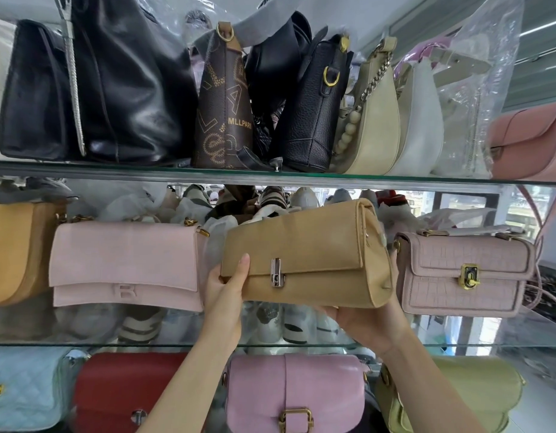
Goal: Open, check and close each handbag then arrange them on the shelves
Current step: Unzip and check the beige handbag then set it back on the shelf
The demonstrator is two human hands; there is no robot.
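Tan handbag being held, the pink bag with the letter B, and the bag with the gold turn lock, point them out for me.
Tan handbag (301, 245): head view, on its front flap.
Pink bag (123, 254): head view, middle of its flap.
Mauve bag (451, 254): head view, on its textured flap above the lock.

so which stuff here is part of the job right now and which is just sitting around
In the job now:
tan handbag, flap closed
left hand at its left end
right hand under it
middle glass shelf

Just there:
plastic wrapping, top shelf
shoes behind the glass
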